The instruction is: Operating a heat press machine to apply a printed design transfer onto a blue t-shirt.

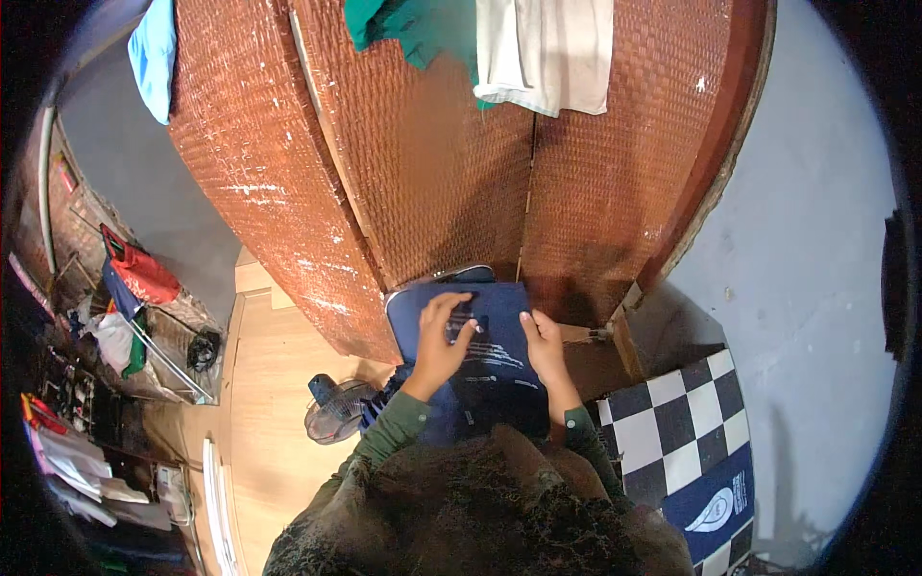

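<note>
A dark blue fabric bag (504,396) with white printed writing lies before me, near the foot of a woven brown panel. My left hand (443,342) is over its left part, thumb and fingers apart; whether the fingertips touch the fabric is hard to tell. At the bag's right edge, my right hand (544,345) grips the fabric between thumb and fingers. Behind the bag's top edge shows a dark item with light piping (468,274). Both forearms wear green buttoned sleeves.
Woven brown panels (432,158) stand ahead, with green cloth (414,29) and white cloth (544,57) hanging over them. A small fan (338,410) is at left on the wooden floor. A checkered surface (673,425) lies at right, bearing another blue printed item (709,504).
</note>
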The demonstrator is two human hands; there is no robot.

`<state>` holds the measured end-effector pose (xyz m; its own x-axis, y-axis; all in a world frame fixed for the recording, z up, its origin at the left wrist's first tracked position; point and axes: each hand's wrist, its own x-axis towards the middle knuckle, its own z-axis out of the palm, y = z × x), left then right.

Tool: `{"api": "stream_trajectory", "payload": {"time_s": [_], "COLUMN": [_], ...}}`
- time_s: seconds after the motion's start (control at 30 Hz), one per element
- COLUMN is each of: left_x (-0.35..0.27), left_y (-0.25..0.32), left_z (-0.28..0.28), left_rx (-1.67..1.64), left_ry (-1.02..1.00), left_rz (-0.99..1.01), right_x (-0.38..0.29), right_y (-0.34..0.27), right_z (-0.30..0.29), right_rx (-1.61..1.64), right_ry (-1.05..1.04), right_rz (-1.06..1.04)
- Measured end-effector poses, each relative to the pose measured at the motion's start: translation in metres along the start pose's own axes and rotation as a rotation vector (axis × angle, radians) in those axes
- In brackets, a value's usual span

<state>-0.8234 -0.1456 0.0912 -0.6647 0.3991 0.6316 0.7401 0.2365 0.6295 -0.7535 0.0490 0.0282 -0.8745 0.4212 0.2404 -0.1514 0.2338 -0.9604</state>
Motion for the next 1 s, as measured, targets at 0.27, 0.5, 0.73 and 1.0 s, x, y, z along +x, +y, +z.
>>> {"api": "stream_trajectory", "payload": {"time_s": [0.27,0.5,0.73,1.0], "left_x": [-0.03,-0.031,-0.04,-0.043], "left_y": [-0.014,0.007,-0.006,-0.004], "left_z": [0.02,0.004,0.0,-0.026], "left_rx": [-0.379,-0.362,-0.284,-0.362], "left_ry": [-0.251,-0.236,-0.101,0.028], "left_rz": [-0.246,-0.262,-0.222,-0.263], "right_x": [-0.005,-0.013,-0.024,-0.021], "right_y": [-0.018,-0.033,-0.034,-0.008], "right_z": [0.035,0.054,0.062,0.04], "right_rx": [0.295,0.253,0.438,0.403], "right_ry": [-0.005,-0.076,-0.131,0.279], "right_rz": [0.025,-0.045,0.113,0.126]}}
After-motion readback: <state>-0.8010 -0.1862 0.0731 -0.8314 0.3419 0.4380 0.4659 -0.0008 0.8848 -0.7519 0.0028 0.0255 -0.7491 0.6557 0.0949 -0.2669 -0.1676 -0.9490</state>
